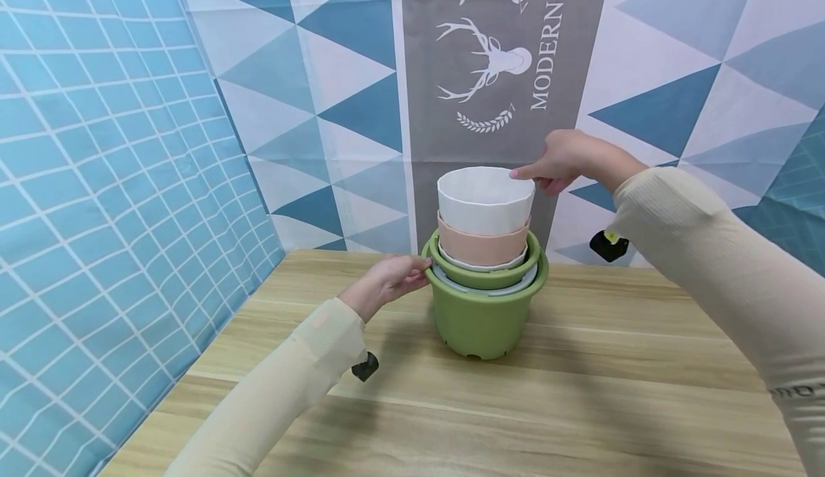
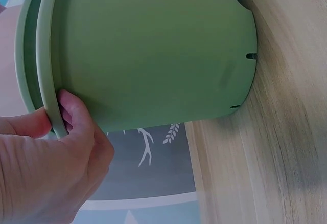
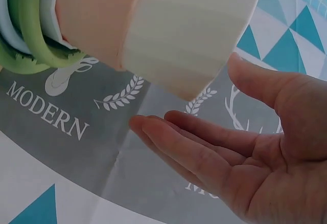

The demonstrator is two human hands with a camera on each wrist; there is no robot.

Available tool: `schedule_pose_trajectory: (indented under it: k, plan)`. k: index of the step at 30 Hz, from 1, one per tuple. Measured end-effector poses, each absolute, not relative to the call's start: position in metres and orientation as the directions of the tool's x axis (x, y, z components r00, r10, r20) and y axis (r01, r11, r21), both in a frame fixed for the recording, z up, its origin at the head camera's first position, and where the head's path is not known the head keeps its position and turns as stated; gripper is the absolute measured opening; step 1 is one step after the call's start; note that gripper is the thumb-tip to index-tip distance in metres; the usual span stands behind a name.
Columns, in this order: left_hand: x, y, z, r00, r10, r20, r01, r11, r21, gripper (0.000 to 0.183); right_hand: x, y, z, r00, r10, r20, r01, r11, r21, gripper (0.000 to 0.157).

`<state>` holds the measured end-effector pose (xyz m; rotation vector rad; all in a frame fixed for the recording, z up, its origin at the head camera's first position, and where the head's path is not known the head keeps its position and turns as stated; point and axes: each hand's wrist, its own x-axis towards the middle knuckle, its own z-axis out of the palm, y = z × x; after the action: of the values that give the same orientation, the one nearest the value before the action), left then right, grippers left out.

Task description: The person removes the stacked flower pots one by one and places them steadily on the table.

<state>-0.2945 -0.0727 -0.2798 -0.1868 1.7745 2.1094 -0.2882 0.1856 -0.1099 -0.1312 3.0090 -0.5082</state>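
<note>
Left hand [image 1: 394,277] pinches the big round green plastic pot [image 1: 480,323] by its edge. Right hand [image 1: 570,160] is wide, fingers clear of the white many-sided plastic pot [image 1: 486,215].

Standing on the table [image 1: 580,398] before the backdrop [image 1: 419,133] as a stack of pots [image 1: 483,248], rising between left hand [image 1: 394,278] at the left of the bottom pot [image 1: 480,323] and right hand [image 1: 570,158] at the right of the top pot [image 1: 485,216].
</note>
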Motion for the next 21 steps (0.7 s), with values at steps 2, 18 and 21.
schedule_pose_trajectory:
  k: [2,18,21]
  plan:
    - [-0.294,-0.073,-0.279,-0.921,0.201,-0.333,-0.364,-0.139,0.921,0.044,-0.289,0.183,-0.110,-0.992,-0.104,-0.071,-0.073,0.937,-0.341,0.054]
    - [-0.297,-0.074,-0.281,-0.918,0.202,-0.342,-0.373,-0.149,0.916,0.048,-0.293,0.174,-0.117,-0.992,-0.100,-0.076,-0.066,0.929,-0.365,0.060]
    - [-0.297,-0.074,-0.281,-0.917,0.204,-0.343,-0.375,-0.153,0.914,0.048,-0.295,0.173,-0.119,-0.994,-0.088,-0.071,-0.058,0.937,-0.346,0.062]
